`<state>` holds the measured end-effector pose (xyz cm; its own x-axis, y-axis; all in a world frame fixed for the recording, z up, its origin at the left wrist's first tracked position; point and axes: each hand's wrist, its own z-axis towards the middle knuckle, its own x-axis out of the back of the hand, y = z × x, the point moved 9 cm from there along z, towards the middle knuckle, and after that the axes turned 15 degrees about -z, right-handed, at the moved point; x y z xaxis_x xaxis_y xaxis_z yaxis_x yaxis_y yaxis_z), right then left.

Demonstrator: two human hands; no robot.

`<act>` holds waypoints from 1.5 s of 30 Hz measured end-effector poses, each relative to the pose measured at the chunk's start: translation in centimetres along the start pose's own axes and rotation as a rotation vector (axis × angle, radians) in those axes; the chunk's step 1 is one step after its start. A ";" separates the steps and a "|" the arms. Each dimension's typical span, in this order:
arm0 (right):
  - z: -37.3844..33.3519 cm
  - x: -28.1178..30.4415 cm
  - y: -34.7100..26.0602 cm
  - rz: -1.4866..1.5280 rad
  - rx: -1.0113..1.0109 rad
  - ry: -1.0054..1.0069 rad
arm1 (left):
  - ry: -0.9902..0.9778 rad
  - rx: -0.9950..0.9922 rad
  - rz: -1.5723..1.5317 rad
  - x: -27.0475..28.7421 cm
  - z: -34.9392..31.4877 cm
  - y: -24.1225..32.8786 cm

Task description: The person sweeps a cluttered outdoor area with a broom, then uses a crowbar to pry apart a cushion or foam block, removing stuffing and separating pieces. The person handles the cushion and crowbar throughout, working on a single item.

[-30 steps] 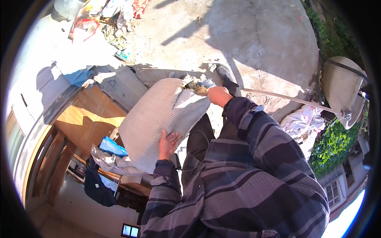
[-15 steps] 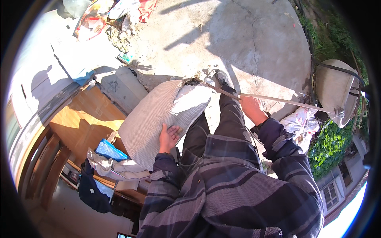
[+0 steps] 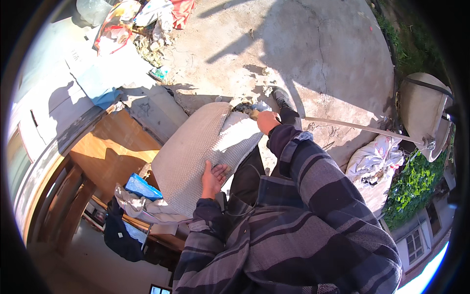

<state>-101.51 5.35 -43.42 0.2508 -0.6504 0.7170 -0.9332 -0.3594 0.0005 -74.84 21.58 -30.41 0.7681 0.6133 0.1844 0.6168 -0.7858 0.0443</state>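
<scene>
Across my left leg lies a large grey-beige cushion-like thing (image 3: 183, 147) with a dimpled weave. A white panel, brightly sunlit, shows along its right side. My left hand (image 3: 213, 180) rests against its near right side, palm partly up, fingers apart and slightly bent. At its far end sits a ragged clump of pale and grey stuff (image 3: 242, 105), perhaps filling. My right hand (image 3: 268, 121) is closed beside that clump, with a small yellowish-brown bit at its fingertips; what it grips is mostly hidden.
A long thin stick (image 3: 362, 126) runs right to a beige drum-like container (image 3: 423, 115). White plastic bags (image 3: 374, 159) lie nearby. On the left stand a wooden board (image 3: 110, 152) and a blue packet (image 3: 143, 187). More bags (image 3: 115, 36) lie far left.
My right hand has moved left, from beside my right leg to the clump at the cushion's far end. The thin brown strip it held no longer shows. My left hand stays put.
</scene>
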 end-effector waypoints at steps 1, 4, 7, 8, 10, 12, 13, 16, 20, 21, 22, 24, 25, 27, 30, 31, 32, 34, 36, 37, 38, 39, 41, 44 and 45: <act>0.1 -1.1 0.3 0.038 -0.031 -0.033 | -0.009 -0.002 -0.003 0.0 0.0 0.0; -3.0 -3.0 4.0 0.213 -0.098 -0.131 | -0.035 0.005 -0.035 -0.2 0.3 0.1; -8.1 -0.8 10.3 0.376 -0.160 -0.147 | -0.030 0.002 -0.052 -0.8 0.8 0.6; -10.2 0.5 11.7 0.356 -0.181 -0.160 | -0.042 -0.003 -0.052 -1.3 1.1 0.8; -14.4 3.7 14.1 0.413 -0.231 -0.133 | -0.023 -0.008 -0.042 -1.5 1.0 1.1; -17.3 5.4 16.4 0.454 -0.314 -0.165 | -0.040 -0.003 -0.041 -2.0 0.9 1.2; -18.0 6.2 17.0 0.496 -0.302 -0.129 | -0.012 -0.009 -0.036 -1.9 0.8 1.2; -15.4 5.8 15.6 0.424 -0.116 -0.152 | -0.012 -0.014 -0.019 -2.1 0.4 0.9; -4.7 2.7 8.8 0.332 0.095 -0.145 | 0.008 -0.009 -0.006 -1.0 -0.2 -0.2; -2.2 2.2 6.9 0.270 0.102 -0.106 | 0.015 -0.016 -0.009 -0.6 -0.3 -0.5; -0.3 1.7 5.0 0.148 0.073 -0.059 | 0.017 -0.027 -0.011 -0.4 -0.3 -0.6; 1.5 0.8 2.1 -0.087 0.059 0.023 | -0.022 -0.019 -0.006 -0.1 -0.4 -0.8; 1.7 -0.3 2.9 -0.007 0.032 0.007 | -0.013 -0.004 -0.005 0.1 -0.4 -1.2; 0.2 -2.2 4.7 0.114 0.005 -0.038 | -0.022 -0.025 -0.018 0.2 -0.2 -1.0; -4.0 -4.5 10.5 0.289 -0.126 -0.209 | -0.022 -0.033 -0.045 -0.1 0.1 -0.7; -5.6 -4.1 11.8 0.334 -0.159 -0.211 | -0.029 -0.028 -0.050 -0.3 0.3 -0.5; -7.2 -3.2 12.7 0.357 -0.144 -0.213 | -0.045 -0.027 -0.054 -0.7 0.4 -0.3; -11.1 -0.7 15.1 0.401 -0.207 -0.178 | -0.056 -0.026 -0.057 -1.0 0.5 0.0; -14.8 1.5 16.8 0.426 -0.233 -0.199 | -0.051 -0.015 -0.052 -0.9 0.5 -0.1; -16.5 2.6 17.4 0.434 -0.243 -0.173 | -0.044 -0.012 -0.047 -0.9 0.6 -0.2; -18.1 3.6 18.0 0.489 -0.257 -0.112 | -0.039 -0.019 -0.041 -0.8 0.6 -0.2; -19.0 4.0 17.8 0.519 -0.226 -0.097 | -0.039 -0.016 -0.051 -0.8 0.7 -0.3; -19.1 3.4 17.5 0.515 -0.174 -0.120 | -0.014 -0.018 -0.069 -0.5 0.6 -0.5; -13.8 2.1 14.7 0.497 -0.048 -0.101 | -0.008 -0.021 -0.060 -0.6 0.4 -0.8; -10.8 1.7 13.3 0.532 0.010 -0.102 | -0.011 -0.023 -0.060 -0.6 0.2 -0.9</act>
<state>-116.29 6.75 -34.65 -0.2312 -0.8059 0.5451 -0.9358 0.0309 -0.3511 -75.80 21.91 -30.76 0.7321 0.6598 0.1696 0.6576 -0.7494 0.0770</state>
